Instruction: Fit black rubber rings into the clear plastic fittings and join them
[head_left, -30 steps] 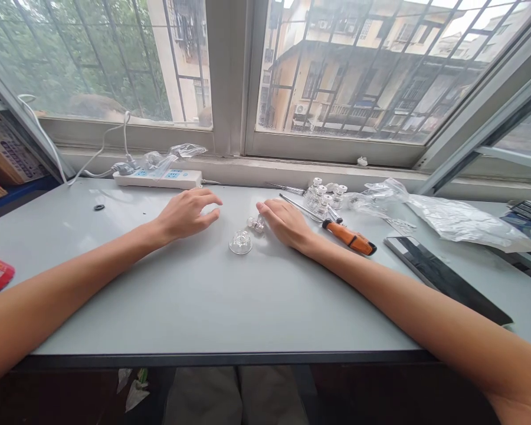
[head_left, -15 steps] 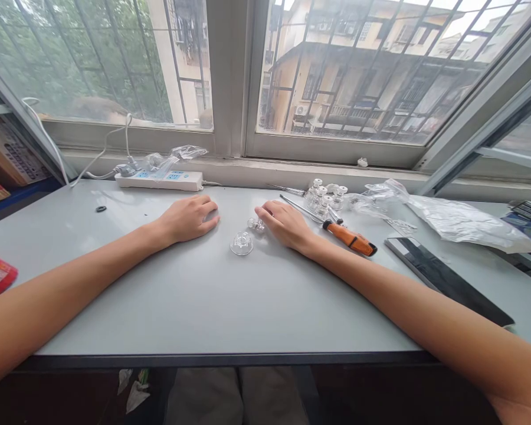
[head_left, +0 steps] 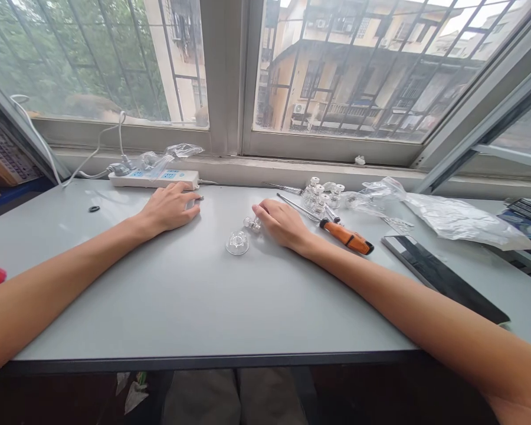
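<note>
My left hand [head_left: 170,208] lies palm down on the pale grey table [head_left: 115,295], just in front of a white power strip [head_left: 153,178]. A small pale bit shows under its fingertips, too small to identify. My right hand [head_left: 283,224] rests palm down with its fingertips beside a small clear plastic part [head_left: 252,224], holding nothing. A clear round dome piece [head_left: 237,242] stands between my hands, nearer the right one. Beyond my right hand lie an orange-and-black screwdriver [head_left: 347,237] and a cluster of clear plastic parts [head_left: 321,195].
A crumpled plastic bag [head_left: 451,215] lies at the right, near a flat black-and-silver object [head_left: 438,277]. A small black ring [head_left: 94,209] sits at the left. The window sill runs along the table's far edge.
My left hand has slid left and toward the power strip, its fingers drawn closer together. My right hand and the small parts stay nearly in place, with a slight shift of the view.
</note>
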Available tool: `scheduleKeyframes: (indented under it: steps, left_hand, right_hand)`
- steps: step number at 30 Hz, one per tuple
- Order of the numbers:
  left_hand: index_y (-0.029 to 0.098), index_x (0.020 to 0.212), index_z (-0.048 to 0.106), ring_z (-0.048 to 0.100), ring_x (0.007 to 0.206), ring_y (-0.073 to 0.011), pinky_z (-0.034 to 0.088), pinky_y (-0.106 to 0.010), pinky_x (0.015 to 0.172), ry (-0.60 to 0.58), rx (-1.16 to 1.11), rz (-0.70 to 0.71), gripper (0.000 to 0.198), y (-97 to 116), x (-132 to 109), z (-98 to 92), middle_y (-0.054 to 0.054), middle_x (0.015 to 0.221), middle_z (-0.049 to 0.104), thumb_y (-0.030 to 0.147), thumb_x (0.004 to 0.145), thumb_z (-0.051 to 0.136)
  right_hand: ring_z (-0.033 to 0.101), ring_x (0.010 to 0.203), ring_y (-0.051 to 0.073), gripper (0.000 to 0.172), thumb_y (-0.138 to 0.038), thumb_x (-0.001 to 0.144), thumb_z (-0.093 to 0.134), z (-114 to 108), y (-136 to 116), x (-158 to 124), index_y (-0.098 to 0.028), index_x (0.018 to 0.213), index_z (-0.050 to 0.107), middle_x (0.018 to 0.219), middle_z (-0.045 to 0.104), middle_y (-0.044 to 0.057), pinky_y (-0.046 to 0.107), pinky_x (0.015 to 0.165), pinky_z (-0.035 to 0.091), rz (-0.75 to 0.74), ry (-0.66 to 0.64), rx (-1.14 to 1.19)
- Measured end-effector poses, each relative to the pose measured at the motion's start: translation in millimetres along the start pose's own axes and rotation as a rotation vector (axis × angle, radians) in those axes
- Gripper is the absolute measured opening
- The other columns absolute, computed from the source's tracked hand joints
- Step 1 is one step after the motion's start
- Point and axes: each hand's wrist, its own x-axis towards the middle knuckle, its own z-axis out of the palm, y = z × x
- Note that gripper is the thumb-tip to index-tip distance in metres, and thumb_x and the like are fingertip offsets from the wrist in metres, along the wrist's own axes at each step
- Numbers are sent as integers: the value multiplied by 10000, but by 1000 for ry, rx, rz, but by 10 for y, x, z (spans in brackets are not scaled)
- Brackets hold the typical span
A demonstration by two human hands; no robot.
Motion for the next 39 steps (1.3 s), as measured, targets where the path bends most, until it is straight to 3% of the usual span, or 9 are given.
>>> scheduleKeyframes:
  steps: [8, 12, 14, 17, 20, 23, 28, 34, 39]
  left_hand:
    - [214, 897, 746, 602, 1109, -306, 418, -463, 1004, 109, -97, 162, 410, 70, -26, -41, -114, 1096, 669, 428, 893, 397]
    - [218, 774, 734, 623, 1044, -315, 457, -452, 932, 146, -194, 139, 364, 154, -54, -85, -104, 972, 692, 414, 847, 435]
    - [227, 701, 720, 642, 935, -291, 488, -417, 852, 139, -361, 31, 311, 230, -73, -152, -84, 901, 698, 425, 801, 500]
    - [238, 663, 726, 622, 764, -223, 511, -374, 767, 31, -847, -186, 238, 373, -109, -282, -57, 810, 704, 440, 736, 622]
    - [219, 642, 731, 604, 761, -206, 526, -375, 760, -88, -1246, -191, 230, 506, -159, -370, -77, 790, 697, 436, 712, 699]
    - [207, 650, 729, 622, 773, -220, 541, -393, 738, -193, -1426, -210, 206, 604, -220, -391, -92, 801, 696, 409, 694, 733]
    - [203, 616, 705, 634, 765, -220, 554, -402, 748, -280, -1429, -225, 222, 666, -273, -377, -88, 804, 704, 406, 701, 731]
    - [205, 640, 761, 602, 782, -189, 519, -360, 764, -235, -1419, -191, 215, 631, -251, -339, -80, 797, 714, 415, 666, 802]
    - [221, 638, 780, 599, 747, -183, 494, -334, 704, -141, -1403, -118, 155, 653, -268, -361, -64, 724, 722, 362, 616, 843]
  right_hand:
    - [587, 875, 211, 393, -459, 1025, 321, 0, -3, -1, -218, 751, 468, 927, 655, 45, 317, 742, 387, -4, -2, 3]
    - [587, 878, 216, 391, -456, 1023, 321, -3, -10, -2, -221, 739, 453, 925, 652, 47, 324, 746, 393, -2, -5, 0]
    - [586, 879, 218, 391, -457, 1024, 315, -6, -9, -2, -223, 740, 450, 926, 650, 46, 328, 750, 394, -1, -6, 1]
    - [584, 878, 223, 392, -459, 1024, 308, -6, -5, -2, -225, 736, 437, 921, 648, 44, 334, 752, 394, -3, -9, 4]
    - [581, 879, 227, 391, -454, 1024, 303, -4, -4, -2, -227, 728, 420, 914, 646, 48, 340, 756, 394, -5, -11, 5]
    - [580, 879, 227, 389, -446, 1025, 299, -6, -10, -6, -228, 722, 409, 907, 643, 51, 344, 763, 397, -6, -7, 5]
    - [580, 880, 230, 391, -445, 1025, 301, -10, -29, -13, -228, 713, 394, 882, 628, 43, 349, 772, 406, -8, -9, 9]
    - [567, 906, 230, 361, -440, 1017, 302, 13, 15, -21, -223, 776, 461, 923, 628, 58, 355, 803, 416, -30, 52, 49]
    - [540, 856, 201, 241, -342, 968, 421, -80, -40, -115, -186, 900, 591, 871, 621, 57, 339, 806, 424, -396, 313, 161]
